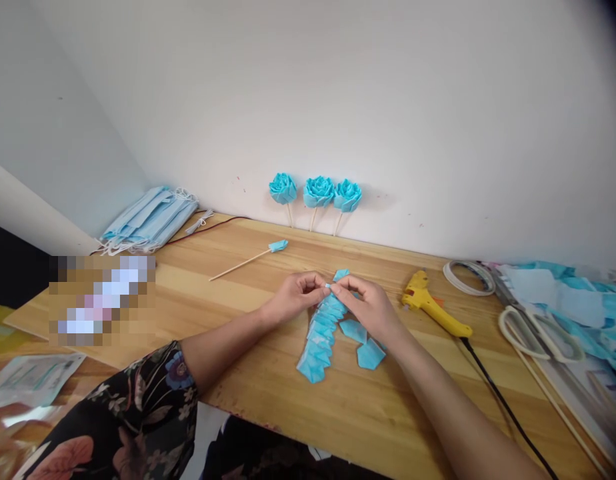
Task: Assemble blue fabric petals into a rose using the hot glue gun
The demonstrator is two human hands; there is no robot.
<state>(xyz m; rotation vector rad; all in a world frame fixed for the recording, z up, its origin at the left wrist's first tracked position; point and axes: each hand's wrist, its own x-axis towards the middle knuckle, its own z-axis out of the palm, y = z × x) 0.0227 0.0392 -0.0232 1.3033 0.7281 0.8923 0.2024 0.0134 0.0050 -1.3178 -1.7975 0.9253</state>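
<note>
My left hand (294,297) and my right hand (368,303) meet over the wooden table (248,373), both pinching one small folded blue piece (329,287) between their fingertips. Just below them lies a row of several overlapping folded blue pieces (321,337), and two loose ones (363,341) rest under my right wrist. A thin wooden stick with a small blue bud at its tip (253,257) lies farther back. Three finished blue fabric roses on sticks (315,193) lean against the white wall.
A yellow glue gun (431,303) with a black cord lies right of my hands. White-handled scissors (535,331), blue scraps (578,303) and a roll of white tape (467,277) sit at the far right. A stack of blue face masks (148,219) lies back left.
</note>
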